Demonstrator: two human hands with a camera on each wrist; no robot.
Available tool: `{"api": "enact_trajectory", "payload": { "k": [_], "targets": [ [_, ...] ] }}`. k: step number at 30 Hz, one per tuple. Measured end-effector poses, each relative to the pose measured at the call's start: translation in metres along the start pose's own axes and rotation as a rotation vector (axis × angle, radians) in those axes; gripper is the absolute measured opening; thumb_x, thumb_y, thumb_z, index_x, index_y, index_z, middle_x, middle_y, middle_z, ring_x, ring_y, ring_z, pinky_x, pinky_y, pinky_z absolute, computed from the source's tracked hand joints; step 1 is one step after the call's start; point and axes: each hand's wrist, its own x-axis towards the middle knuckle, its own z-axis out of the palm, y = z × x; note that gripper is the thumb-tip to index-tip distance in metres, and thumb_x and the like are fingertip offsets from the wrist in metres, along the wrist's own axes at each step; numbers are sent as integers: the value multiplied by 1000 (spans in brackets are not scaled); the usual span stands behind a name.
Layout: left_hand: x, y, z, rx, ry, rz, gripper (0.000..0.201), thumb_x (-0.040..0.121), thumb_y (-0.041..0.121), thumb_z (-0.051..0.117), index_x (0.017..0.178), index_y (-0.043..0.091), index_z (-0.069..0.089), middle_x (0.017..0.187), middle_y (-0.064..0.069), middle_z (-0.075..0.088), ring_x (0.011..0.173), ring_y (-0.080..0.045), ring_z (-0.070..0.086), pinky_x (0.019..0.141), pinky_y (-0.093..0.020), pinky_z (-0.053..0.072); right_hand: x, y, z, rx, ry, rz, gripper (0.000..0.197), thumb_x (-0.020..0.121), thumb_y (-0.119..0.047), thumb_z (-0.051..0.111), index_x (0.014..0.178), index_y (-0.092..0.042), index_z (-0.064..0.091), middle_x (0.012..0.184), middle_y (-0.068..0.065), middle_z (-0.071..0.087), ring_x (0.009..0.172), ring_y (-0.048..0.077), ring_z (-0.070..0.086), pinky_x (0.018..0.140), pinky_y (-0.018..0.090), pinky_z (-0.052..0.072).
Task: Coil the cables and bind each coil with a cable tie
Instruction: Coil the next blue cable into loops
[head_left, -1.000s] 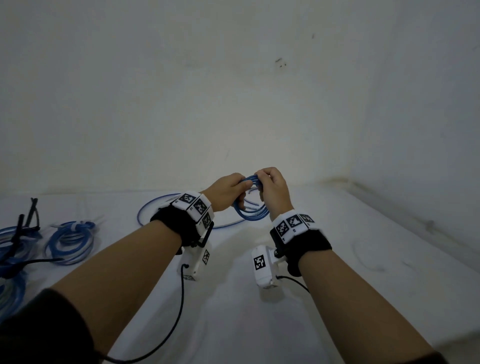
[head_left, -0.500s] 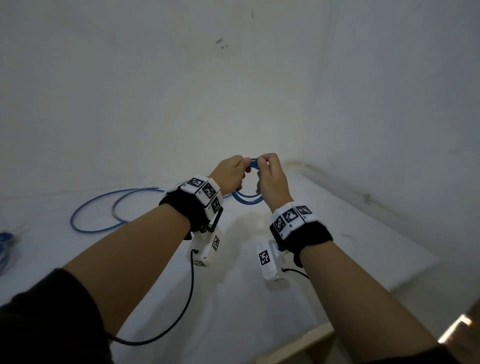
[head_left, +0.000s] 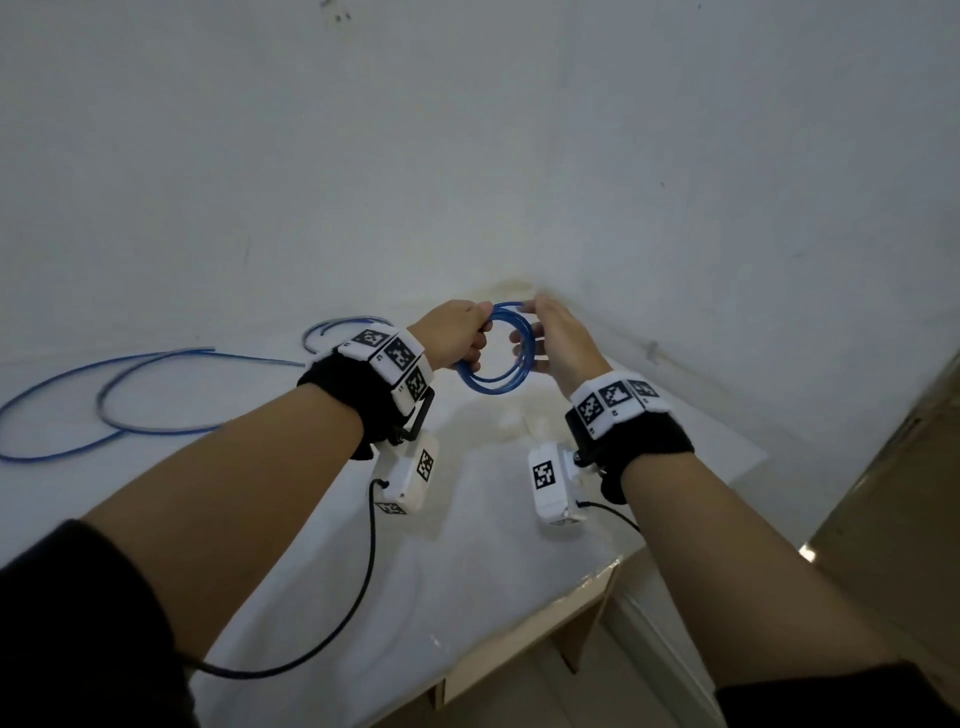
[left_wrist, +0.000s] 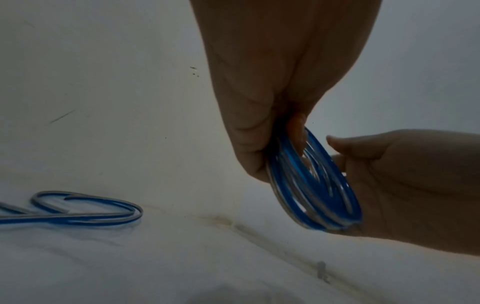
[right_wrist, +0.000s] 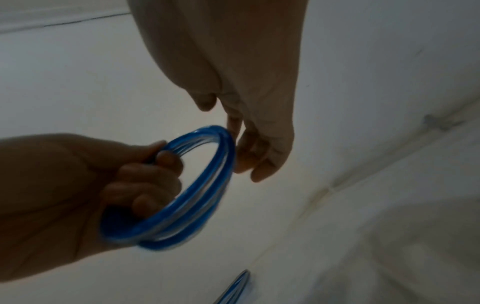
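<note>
A small coil of blue cable (head_left: 491, 385) hangs in the air over the table's far right corner. My left hand (head_left: 457, 338) grips its left side with curled fingers, as the right wrist view also shows (right_wrist: 64, 174). My right hand (head_left: 561, 348) lies with straight fingers (right_wrist: 259, 164) against the coil's (right_wrist: 161, 244) right side, thumb apart from it. In the left wrist view the coil (left_wrist: 293, 168) stands edge-on between both hands. The rest of the cable (head_left: 156, 356) trails in loose loops on the table to the left. No cable tie shows.
The white table (head_left: 467, 571) meets white walls behind and to the right. Its front right edge (head_left: 519, 649) drops to the floor. A black wire (head_left: 358, 597) hangs from my left wrist.
The view has swung right, so the bound coils at the left are out of sight. My hands have drawn apart and the coil now shows as a full ring. My right hand has loosened its hold.
</note>
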Motion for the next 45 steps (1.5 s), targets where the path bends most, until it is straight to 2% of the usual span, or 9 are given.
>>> {"api": "enact_trajectory", "payload": {
  "k": [6,9,13,17,21,26,31,41,45],
  "targets": [
    [5,-9,6,3,66,14,36,101,23,29,68,14,37,57,-1,28,30,-7,26,52,-27,35,8,31,-27,-656,-84,261,18,92,-14,55,99,1,63,81,10,62,70,22,56,64,30,48],
    [7,-13,3,32,69,7,36,101,24,29,68,13,38,57,-1,29,30,-6,27,53,-27,36,12,49,-26,-1067,-182,260,26,83,-25,69,90,0,69,82,8,65,74,23,58,68,29,47],
    [7,-19,-4,50,80,6,35,102,24,29,70,13,39,57,0,30,32,-7,28,53,-27,37,24,69,-26,-1294,-215,269,29,64,-34,80,63,-11,63,66,4,66,69,25,66,69,33,56],
    [8,-22,-13,52,87,-4,35,102,25,29,70,14,39,57,0,29,34,-8,27,53,-26,37,70,113,-38,-1376,-278,303,50,54,-37,81,99,-19,71,97,-2,71,83,24,67,76,39,57],
    [8,-26,-26,42,139,-8,35,101,24,29,69,13,38,58,-1,29,35,-9,27,51,-25,35,24,53,-13,-899,-196,237,3,83,-5,62,82,-3,64,70,10,58,60,22,55,53,22,48],
    [5,-35,-57,67,283,-16,36,100,22,29,67,12,38,56,-2,32,41,-15,30,51,-28,34,11,17,21,-192,-138,109,14,91,0,51,104,-3,53,70,9,55,55,17,53,51,22,49],
    [-10,-42,-99,129,458,-10,38,100,23,28,66,12,39,58,-6,36,38,-18,41,59,-33,37,-2,-15,77,149,-247,-19,10,98,-8,46,89,-4,51,72,9,55,60,22,62,60,28,59],
    [-60,-50,-185,130,676,20,34,99,25,31,70,13,43,66,-4,43,55,-19,41,50,-28,39,-31,-37,191,240,-538,-65,11,97,-8,48,88,-5,54,73,8,58,65,23,68,62,29,59],
    [-84,-51,-211,74,655,9,34,99,23,31,68,12,41,58,-4,36,41,-15,37,50,-28,36,-32,-37,228,39,-476,-241,12,91,-8,58,80,-10,59,71,4,61,54,13,49,53,22,41]
  ]
}}
